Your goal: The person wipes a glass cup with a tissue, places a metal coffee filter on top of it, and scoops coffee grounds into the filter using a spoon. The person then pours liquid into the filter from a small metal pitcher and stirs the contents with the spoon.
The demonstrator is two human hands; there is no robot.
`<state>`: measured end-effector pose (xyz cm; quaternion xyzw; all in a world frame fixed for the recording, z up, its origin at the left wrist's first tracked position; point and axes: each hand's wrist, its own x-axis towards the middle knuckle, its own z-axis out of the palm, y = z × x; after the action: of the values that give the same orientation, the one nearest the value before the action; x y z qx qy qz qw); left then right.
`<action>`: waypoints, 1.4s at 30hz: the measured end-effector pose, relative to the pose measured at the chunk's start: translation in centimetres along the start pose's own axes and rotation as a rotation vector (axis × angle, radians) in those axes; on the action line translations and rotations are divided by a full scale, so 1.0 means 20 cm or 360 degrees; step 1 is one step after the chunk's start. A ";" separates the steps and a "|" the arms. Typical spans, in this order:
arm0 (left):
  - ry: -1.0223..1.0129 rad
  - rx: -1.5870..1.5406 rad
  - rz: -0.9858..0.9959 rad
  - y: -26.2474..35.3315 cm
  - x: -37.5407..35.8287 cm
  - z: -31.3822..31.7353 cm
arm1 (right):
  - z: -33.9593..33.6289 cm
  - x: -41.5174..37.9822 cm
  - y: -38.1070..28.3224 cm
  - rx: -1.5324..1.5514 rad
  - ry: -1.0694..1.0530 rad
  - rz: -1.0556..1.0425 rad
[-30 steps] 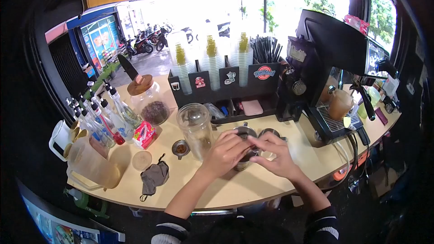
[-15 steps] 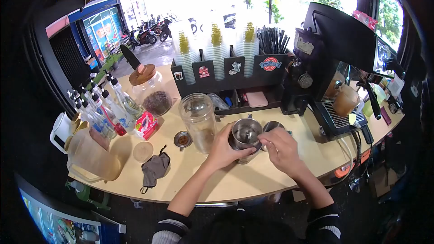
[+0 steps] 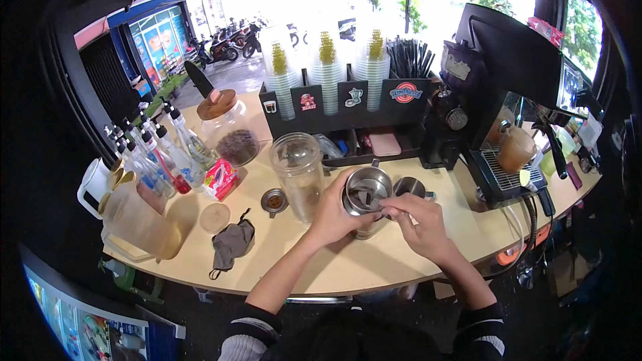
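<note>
My left hand [image 3: 330,217] is wrapped round a steel cup [image 3: 368,189] with its mouth tipped toward me. Inside it a dark shape shows that I cannot make out. At the right rim of this cup, the fingers of my right hand [image 3: 421,224] are pinched together on something too small to name. Beneath the cup, the base of another vessel shows partly. Behind my right hand stands a small metal cup [image 3: 409,188]. A tall clear jar [image 3: 297,174] is just left of my left hand.
Left of the jar are a small strainer [image 3: 274,202], a round lid [image 3: 215,218], a dark cloth pouch [image 3: 233,246], pump bottles [image 3: 157,160] and plastic pitchers [image 3: 134,227]. A black organiser [image 3: 348,105] holds cups and straws behind. An espresso machine [image 3: 505,160] stands at right.
The steel cup has tilted more toward me, and my right hand remains at its rim. The view has shifted slightly, uncovering more of the small metal cup.
</note>
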<state>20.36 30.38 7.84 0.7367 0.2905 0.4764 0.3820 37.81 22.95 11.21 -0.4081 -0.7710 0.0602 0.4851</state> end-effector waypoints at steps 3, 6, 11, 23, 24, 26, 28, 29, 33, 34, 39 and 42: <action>0.0058 0.0020 0.0102 -0.02 0.00 0.01 | -0.01 0.02 0.00 0.0077 0.0108 0.0058; 0.0100 -0.0009 0.0134 0.02 0.02 0.01 | -0.02 0.02 0.01 0.0128 0.0202 0.0207; 0.0160 -0.0009 0.0177 0.06 0.03 0.01 | 0.00 0.02 -0.02 0.0352 0.0187 0.0206; 0.0131 0.0144 0.0449 0.02 0.08 -0.03 | -0.04 0.07 -0.01 0.0669 -0.0052 0.0237; 0.0130 0.0142 0.0453 0.02 0.09 -0.04 | -0.05 0.07 0.00 0.0665 -0.0051 0.0235; 0.0033 0.0319 0.0486 0.04 0.10 -0.07 | -0.07 0.07 0.02 0.0761 -0.0076 0.0297; -0.0036 0.0460 0.0486 0.08 0.09 -0.09 | -0.07 0.10 0.05 0.0730 -0.0051 0.0261; -0.0105 0.0602 0.0485 0.09 0.09 -0.10 | -0.07 0.12 0.07 0.0701 -0.0027 0.0223; -0.0139 0.0676 0.0502 0.07 0.11 -0.13 | -0.16 0.19 0.05 0.0592 -0.0359 0.0233; -0.0169 0.0714 0.0505 0.08 0.12 -0.14 | -0.21 0.22 0.02 0.0480 -0.0429 0.0236; -0.0235 0.0816 0.0551 0.10 0.12 -0.13 | -0.24 0.35 0.03 0.0302 -0.0540 0.0062; -0.0263 0.0875 0.0531 0.11 0.12 -0.12 | -0.21 0.39 -0.07 -0.0002 -0.0868 0.0013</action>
<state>19.27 31.78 11.43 0.8858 0.2515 0.3749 0.1078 38.83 26.18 19.60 -0.3801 -0.8716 0.1694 0.2590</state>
